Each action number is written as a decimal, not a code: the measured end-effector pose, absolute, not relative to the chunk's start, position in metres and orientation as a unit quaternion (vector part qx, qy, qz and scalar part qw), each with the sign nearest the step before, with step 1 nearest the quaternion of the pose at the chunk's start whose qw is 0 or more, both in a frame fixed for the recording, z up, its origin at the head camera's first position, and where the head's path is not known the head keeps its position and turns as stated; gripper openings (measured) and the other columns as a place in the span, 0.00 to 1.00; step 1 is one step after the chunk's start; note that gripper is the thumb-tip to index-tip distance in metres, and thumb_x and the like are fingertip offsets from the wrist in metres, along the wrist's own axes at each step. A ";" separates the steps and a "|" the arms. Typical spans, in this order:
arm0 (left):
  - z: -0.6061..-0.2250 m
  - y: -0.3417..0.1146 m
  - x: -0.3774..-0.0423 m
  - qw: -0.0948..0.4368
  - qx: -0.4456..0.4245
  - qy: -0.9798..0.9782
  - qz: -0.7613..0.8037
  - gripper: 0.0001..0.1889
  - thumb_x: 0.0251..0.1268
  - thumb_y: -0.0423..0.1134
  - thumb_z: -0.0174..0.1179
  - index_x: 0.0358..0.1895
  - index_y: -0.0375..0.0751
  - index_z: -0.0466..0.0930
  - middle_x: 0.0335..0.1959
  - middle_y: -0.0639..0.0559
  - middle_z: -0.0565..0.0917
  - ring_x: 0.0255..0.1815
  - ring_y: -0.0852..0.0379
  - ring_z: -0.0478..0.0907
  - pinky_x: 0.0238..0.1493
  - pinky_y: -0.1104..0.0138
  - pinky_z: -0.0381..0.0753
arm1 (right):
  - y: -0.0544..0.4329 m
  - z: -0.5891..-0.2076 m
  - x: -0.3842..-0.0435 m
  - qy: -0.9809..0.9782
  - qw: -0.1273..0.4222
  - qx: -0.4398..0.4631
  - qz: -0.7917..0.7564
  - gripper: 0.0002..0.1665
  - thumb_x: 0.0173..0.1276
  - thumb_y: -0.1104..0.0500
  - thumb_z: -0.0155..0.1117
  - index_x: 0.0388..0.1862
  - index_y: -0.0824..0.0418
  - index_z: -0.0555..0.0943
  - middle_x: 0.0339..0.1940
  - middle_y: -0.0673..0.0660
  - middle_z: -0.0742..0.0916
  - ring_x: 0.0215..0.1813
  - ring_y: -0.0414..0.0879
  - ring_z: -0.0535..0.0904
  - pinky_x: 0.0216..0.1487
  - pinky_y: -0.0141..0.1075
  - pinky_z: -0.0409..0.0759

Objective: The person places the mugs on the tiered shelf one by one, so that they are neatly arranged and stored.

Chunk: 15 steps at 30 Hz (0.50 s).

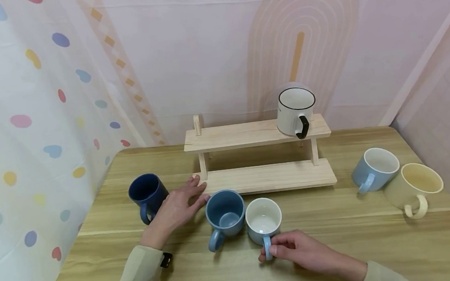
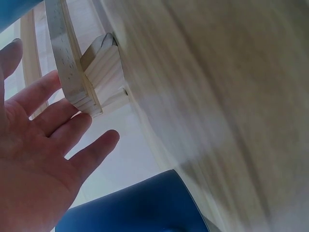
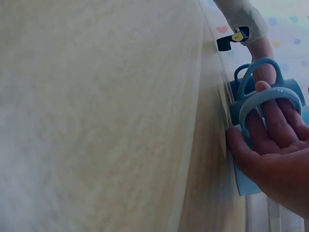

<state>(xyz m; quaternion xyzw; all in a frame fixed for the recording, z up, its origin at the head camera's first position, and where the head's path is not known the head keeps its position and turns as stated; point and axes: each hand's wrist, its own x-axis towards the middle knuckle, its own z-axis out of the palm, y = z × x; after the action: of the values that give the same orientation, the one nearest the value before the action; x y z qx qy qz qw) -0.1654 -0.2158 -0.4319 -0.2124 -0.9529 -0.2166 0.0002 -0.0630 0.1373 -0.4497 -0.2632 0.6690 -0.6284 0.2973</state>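
Observation:
My right hand holds the handle of a light blue mug with a white inside, standing on the table. Its fingers pass through the handle loop in the right wrist view. Left of that mug, close beside it, stands a medium blue mug. My left hand reaches to the left end of the two-tier wooden shelf, fingers extended and touching the lower board's end. A navy mug stands left of this hand; its side also shows low in the left wrist view.
A white mug with a black rim and handle stands on the right of the upper board. At the table's right side are another light blue mug and a cream-yellow mug, close together. Patterned cloth hangs behind the table.

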 end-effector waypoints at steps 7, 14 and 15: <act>-0.432 -0.216 -0.165 0.002 -0.216 -0.952 -0.218 0.31 0.79 0.60 0.53 0.72 0.41 0.77 0.78 0.42 0.67 0.79 0.42 0.63 0.71 0.39 0.68 | 0.141 -0.450 -0.060 0.693 0.271 -0.245 -0.621 0.18 0.85 0.57 0.51 0.49 0.67 0.85 0.43 0.59 0.91 0.52 0.41 0.82 0.59 0.27 0.72; -0.432 -0.216 -0.165 0.001 -0.214 -0.952 -0.218 0.30 0.80 0.58 0.54 0.72 0.41 0.76 0.78 0.41 0.66 0.79 0.41 0.63 0.71 0.40 0.67 | 0.152 -0.448 -0.055 0.717 0.260 -0.205 -0.614 0.21 0.87 0.55 0.47 0.42 0.68 0.81 0.39 0.58 0.87 0.44 0.41 0.82 0.43 0.31 0.77; -0.432 -0.216 -0.165 0.000 -0.214 -0.952 -0.218 0.30 0.80 0.58 0.54 0.72 0.41 0.76 0.78 0.41 0.66 0.79 0.41 0.63 0.71 0.40 0.67 | 0.154 -0.448 -0.054 0.719 0.255 -0.203 -0.613 0.21 0.87 0.55 0.47 0.41 0.68 0.81 0.38 0.58 0.87 0.43 0.41 0.83 0.42 0.31 0.77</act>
<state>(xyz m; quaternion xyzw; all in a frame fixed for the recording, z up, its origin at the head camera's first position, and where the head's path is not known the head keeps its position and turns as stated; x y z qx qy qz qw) -0.1650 -0.2159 -0.4319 -0.2140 -0.9521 -0.2184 0.0005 -0.0543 0.1537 -0.4477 -0.2033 0.7193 -0.6133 0.2554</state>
